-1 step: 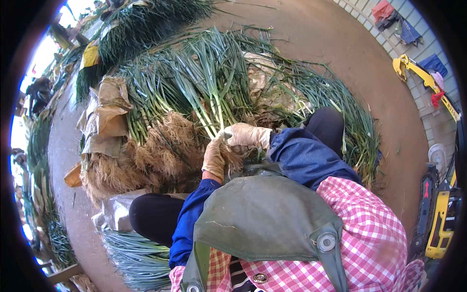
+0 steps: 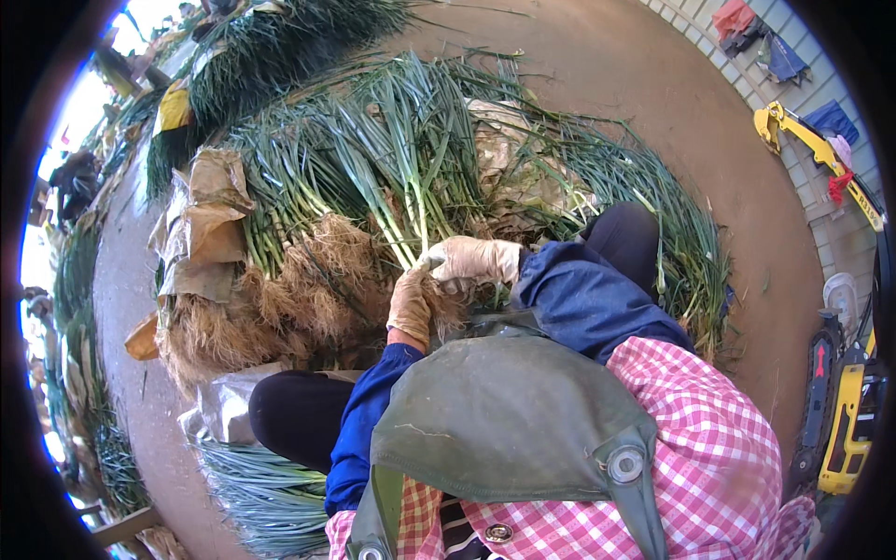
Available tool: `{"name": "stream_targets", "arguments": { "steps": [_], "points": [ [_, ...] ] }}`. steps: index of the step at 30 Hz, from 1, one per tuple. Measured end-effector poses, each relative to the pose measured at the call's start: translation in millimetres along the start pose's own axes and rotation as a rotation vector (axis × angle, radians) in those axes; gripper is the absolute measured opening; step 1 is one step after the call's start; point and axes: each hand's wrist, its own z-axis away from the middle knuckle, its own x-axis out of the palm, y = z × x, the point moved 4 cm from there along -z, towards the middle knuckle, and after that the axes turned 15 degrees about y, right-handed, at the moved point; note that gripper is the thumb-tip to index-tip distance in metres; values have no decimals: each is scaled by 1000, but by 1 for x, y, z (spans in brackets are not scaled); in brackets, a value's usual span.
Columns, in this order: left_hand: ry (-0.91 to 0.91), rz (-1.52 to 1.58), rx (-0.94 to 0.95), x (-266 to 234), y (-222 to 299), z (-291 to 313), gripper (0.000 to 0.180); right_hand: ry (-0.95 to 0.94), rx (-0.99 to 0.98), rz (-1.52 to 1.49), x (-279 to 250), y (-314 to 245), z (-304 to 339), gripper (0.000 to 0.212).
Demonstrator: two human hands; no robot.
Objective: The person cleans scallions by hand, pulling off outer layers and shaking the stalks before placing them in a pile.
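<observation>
Both my hands wear tan, soiled gloves and meet in front of my lap. Wrapped round the lower white stems of a few green onions [image 2: 416, 201], just above their roots, is my left hand [image 2: 409, 306]. My right hand [image 2: 474, 260] comes in from the right, its fingertips pinching the same stems beside the left thumb. The leaves of these onions point away from me. Brown roots hang below and between the hands. To the left lies a pile of green onions with thick, tangled roots [image 2: 322, 266] toward me.
A brown sheet [image 2: 215, 201] wraps onions at the left. More loose onions [image 2: 653, 215] curve round my right knee, and a bundle [image 2: 261, 490] lies at lower left. Large heaps [image 2: 280, 56] stand far left. A yellow toy-like excavator [image 2: 821, 154] is by the right wall.
</observation>
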Motion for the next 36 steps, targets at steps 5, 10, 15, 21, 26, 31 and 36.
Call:
{"name": "stream_targets", "arguments": {
  "steps": [5, 10, 15, 21, 26, 31, 36],
  "points": [
    [89, -48, 35, 1, 6, 22, 22, 467, 159, -255, -71, 37, -47, 39],
    [134, -129, 77, -22, 13, 50, 22, 496, 331, -685, -25, 42, -89, 42],
    [141, -141, 125, 4, 8, 48, 22, 805, 131, -471, -60, 73, -123, 28],
    [196, -116, 200, -28, 8, 45, 24, 838, 10, -50, -59, 35, -77, 28],
    [213, -76, 209, -4, -3, 38, 24, 897, -276, 634, -67, 1, -52, 31],
    [320, 55, 292, -17, 7, 29, 17, 492, -311, -23, -1, -27, -9, 21],
    [343, -35, 273, -20, 5, 20, 15, 503, -292, -356, -79, -68, 75, 29]
  ]
}}
